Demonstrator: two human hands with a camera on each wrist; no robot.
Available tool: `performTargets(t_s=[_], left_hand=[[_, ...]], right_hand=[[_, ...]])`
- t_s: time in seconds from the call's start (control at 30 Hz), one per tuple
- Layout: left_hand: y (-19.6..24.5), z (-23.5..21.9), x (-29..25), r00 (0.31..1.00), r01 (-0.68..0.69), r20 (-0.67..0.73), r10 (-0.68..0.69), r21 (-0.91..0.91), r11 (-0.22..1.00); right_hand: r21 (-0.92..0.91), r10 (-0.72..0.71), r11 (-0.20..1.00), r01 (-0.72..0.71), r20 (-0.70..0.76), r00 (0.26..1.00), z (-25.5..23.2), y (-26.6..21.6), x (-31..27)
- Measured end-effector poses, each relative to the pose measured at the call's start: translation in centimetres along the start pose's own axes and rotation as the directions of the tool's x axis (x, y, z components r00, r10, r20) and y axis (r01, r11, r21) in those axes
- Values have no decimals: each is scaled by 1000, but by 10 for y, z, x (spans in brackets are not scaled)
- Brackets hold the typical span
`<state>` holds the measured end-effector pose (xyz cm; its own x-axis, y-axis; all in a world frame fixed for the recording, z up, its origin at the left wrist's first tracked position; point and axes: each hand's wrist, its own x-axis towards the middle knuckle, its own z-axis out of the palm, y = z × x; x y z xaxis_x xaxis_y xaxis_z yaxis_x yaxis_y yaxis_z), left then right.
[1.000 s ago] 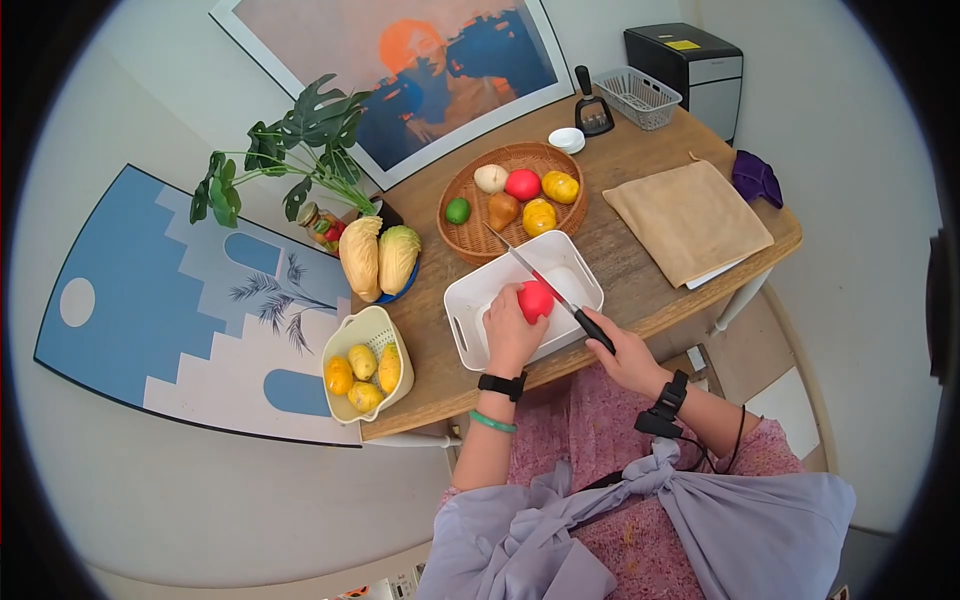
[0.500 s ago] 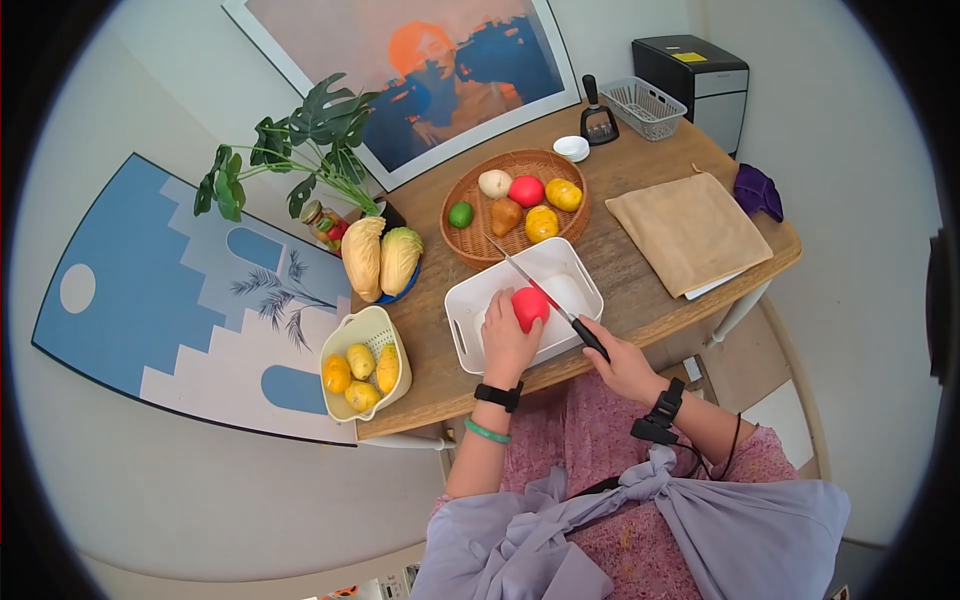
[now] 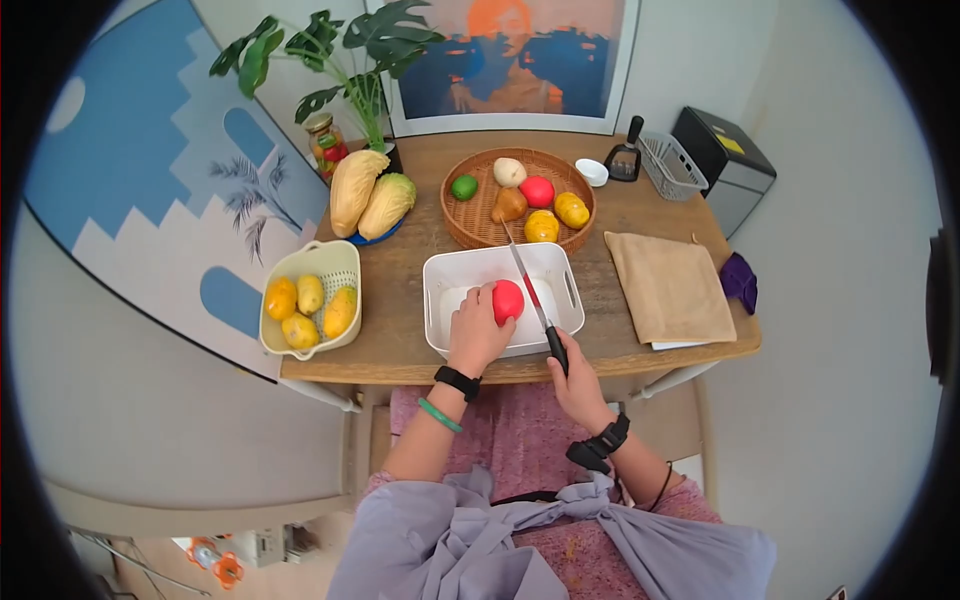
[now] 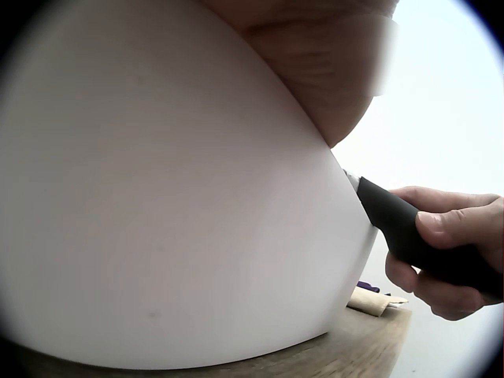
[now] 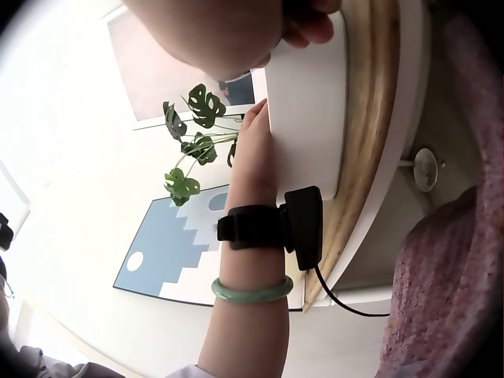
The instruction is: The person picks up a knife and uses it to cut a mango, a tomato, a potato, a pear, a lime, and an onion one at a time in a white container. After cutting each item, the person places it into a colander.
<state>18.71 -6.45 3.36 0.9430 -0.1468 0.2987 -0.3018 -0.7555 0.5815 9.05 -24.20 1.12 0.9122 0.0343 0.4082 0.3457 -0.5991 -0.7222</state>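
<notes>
In the head view my left hand [image 3: 476, 330] reaches into a white bin [image 3: 436, 332] and holds a red round fruit [image 3: 508, 302], fingers over its left side and thumb at its front. My right hand [image 3: 580, 388] grips a knife [image 3: 557, 350] by its black handle. The blade slants up past the fruit's right side, and its tip overlaps the wicker basket in this view. The left wrist view has the bin's outer wall [image 4: 173, 197] large, with the right hand [image 4: 453, 244] around the handle; the fruit is hidden there.
A wicker basket [image 3: 462, 228] behind the bin holds several fruits and vegetables. To the left stand a cream basket [image 3: 345, 262] of yellow fruits and two cabbages [image 3: 358, 195]. A folded tan cloth [image 3: 675, 290] lies right, near a purple cloth [image 3: 738, 282].
The head view has turned, so the table appears more level and the bin farther left. Left hand still holds the red fruit; the right still grips the knife, whose blade appears steeper.
</notes>
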Motion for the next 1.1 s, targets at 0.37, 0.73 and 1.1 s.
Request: performTargets(t_s=[0.37, 0.73, 1.1], left_hand=[[4, -3, -1, 999, 33, 0, -33, 18, 999], [-3, 4, -4, 994, -69, -87, 73, 46, 997], [-1, 3, -5, 998, -44, -34, 45, 42, 998]], right_hand=[[29, 193, 979, -200, 153, 969, -13, -18, 6], [50, 76, 996, -79, 70, 995, -5, -11, 5], [58, 106, 992, -110, 75, 992, -7, -6, 2]])
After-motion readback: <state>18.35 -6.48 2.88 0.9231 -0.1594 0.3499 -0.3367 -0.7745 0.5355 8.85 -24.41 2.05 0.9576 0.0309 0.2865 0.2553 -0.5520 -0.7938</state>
